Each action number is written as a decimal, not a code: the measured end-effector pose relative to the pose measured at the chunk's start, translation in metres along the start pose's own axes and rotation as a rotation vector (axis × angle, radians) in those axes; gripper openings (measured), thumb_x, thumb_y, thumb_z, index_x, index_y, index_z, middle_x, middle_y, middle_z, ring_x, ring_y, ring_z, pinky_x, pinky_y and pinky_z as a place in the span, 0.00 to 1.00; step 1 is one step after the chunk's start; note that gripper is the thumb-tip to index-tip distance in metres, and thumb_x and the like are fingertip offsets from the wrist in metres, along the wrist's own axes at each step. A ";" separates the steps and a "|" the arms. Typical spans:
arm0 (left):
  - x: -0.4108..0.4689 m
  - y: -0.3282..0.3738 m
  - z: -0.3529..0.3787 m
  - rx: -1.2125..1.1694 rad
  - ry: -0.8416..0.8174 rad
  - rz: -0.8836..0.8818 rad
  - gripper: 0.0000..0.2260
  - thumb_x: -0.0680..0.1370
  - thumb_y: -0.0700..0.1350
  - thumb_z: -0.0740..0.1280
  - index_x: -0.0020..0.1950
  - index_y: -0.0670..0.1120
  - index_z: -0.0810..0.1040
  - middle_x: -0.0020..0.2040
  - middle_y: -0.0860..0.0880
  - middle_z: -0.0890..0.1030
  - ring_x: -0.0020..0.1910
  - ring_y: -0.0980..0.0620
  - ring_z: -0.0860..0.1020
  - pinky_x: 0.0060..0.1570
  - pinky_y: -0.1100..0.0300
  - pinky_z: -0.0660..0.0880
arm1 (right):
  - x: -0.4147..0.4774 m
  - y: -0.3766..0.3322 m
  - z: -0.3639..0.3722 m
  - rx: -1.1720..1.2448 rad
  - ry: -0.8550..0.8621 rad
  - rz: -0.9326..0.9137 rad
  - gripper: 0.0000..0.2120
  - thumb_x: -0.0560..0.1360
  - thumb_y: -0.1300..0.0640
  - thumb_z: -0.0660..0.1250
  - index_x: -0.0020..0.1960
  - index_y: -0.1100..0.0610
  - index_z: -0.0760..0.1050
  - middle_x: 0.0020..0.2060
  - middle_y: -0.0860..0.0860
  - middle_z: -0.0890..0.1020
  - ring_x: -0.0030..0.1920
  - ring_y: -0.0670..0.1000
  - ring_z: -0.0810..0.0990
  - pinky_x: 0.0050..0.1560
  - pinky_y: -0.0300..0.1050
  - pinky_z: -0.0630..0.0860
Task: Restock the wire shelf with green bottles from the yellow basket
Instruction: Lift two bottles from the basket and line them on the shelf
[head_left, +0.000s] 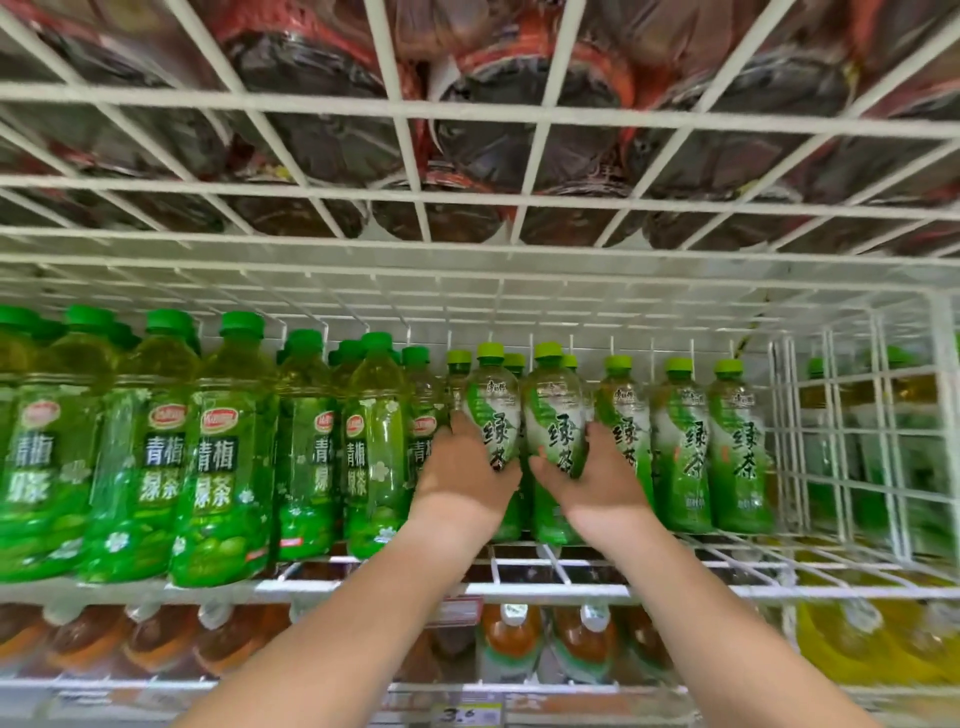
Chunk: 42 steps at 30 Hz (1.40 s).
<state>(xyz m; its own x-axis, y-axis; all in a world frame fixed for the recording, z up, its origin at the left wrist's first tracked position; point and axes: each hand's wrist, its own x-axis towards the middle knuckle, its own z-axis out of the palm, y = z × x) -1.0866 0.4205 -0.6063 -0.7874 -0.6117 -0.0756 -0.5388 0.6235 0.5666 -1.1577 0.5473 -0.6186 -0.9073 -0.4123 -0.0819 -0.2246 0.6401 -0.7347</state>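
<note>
Both arms reach up to the middle wire shelf. My left hand is wrapped around one light-green tea bottle, standing upright on the shelf. Right beside it, my right hand grips a second green tea bottle, also upright. Three more bottles of the same kind stand in a row to the right. The yellow basket is out of view.
Darker green plum-tea bottles fill the shelf's left half. A wire divider closes the right side. Above is a wire shelf with dark red-labelled bottles. Below stand orange-brown bottles and yellow ones, with a price tag.
</note>
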 end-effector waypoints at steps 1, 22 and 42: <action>-0.001 0.001 -0.004 0.054 -0.015 0.007 0.37 0.79 0.56 0.69 0.79 0.40 0.57 0.73 0.39 0.67 0.66 0.41 0.75 0.61 0.52 0.75 | -0.001 -0.002 0.000 0.005 -0.008 0.003 0.42 0.75 0.42 0.69 0.78 0.58 0.53 0.76 0.54 0.62 0.75 0.56 0.63 0.71 0.48 0.62; -0.052 0.008 -0.061 0.432 -0.162 0.200 0.42 0.79 0.53 0.70 0.82 0.41 0.47 0.76 0.38 0.62 0.71 0.40 0.70 0.62 0.50 0.77 | -0.047 -0.020 -0.043 -0.445 -0.151 -0.016 0.44 0.74 0.41 0.66 0.80 0.53 0.45 0.77 0.55 0.56 0.75 0.60 0.60 0.70 0.55 0.68; -0.208 0.095 -0.229 0.754 -0.299 0.307 0.49 0.74 0.65 0.69 0.82 0.44 0.46 0.81 0.40 0.55 0.80 0.38 0.54 0.77 0.36 0.52 | -0.202 -0.135 -0.188 -0.808 -0.364 -0.218 0.43 0.75 0.35 0.57 0.80 0.55 0.45 0.80 0.56 0.50 0.78 0.60 0.49 0.76 0.63 0.51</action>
<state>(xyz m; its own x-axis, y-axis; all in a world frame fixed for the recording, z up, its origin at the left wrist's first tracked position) -0.9054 0.4952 -0.3488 -0.9191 -0.2758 -0.2813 -0.2608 0.9612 -0.0902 -1.0105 0.6663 -0.3762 -0.6783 -0.6687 -0.3045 -0.6827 0.7268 -0.0751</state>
